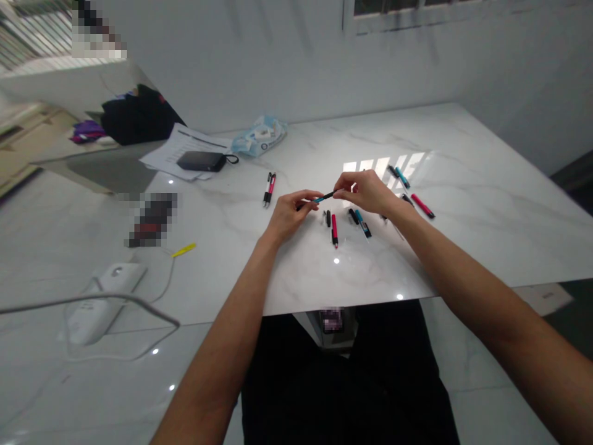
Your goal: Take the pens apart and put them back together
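Above the marble-patterned table, a slim blue and black pen [319,199] spans my two hands. My left hand [294,213] is closed on its blue end. The fingertips of my right hand [364,190] pinch the black end; whether that end is a separate part I cannot tell. Just below my hands lie a red pen piece [335,230] with a small black piece [328,218] beside it. Nearby are a blue pen piece [364,224] and another black piece [353,216]. Several more parts are partly hidden behind my right forearm.
A red and black pen pair [269,190] lies left of my hands. To the right are a red pen piece [422,206] and a blue one [402,177]. Farther left are a black power bank [202,161] on papers, a wipes packet [260,136] and a white power strip [104,303].
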